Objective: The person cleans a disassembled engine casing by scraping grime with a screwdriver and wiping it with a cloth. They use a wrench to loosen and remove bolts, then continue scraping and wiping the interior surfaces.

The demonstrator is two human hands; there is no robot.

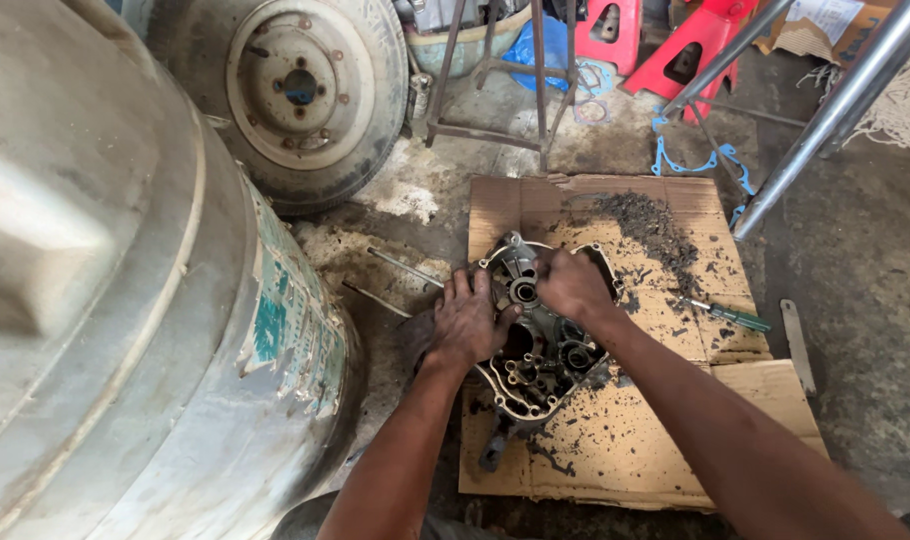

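The engine crankcase half point(545, 345) lies on the cardboard sheet point(615, 440). The left hand point(468, 322) presses flat on its left edge, fingers spread; the right hand point(572, 283) is clenched on its upper part. A green-handled screwdriver point(730, 316) lies right of the crankcase.

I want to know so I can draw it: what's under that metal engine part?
A flat cardboard sheet, strewn with dark grime, lies under the engine case. The left hand and right hand cover parts of the case, so those spots stay hidden.

Greasy matt metal engine casing point(545, 350), rough brown cardboard point(615, 440), stained concrete floor point(855, 300)
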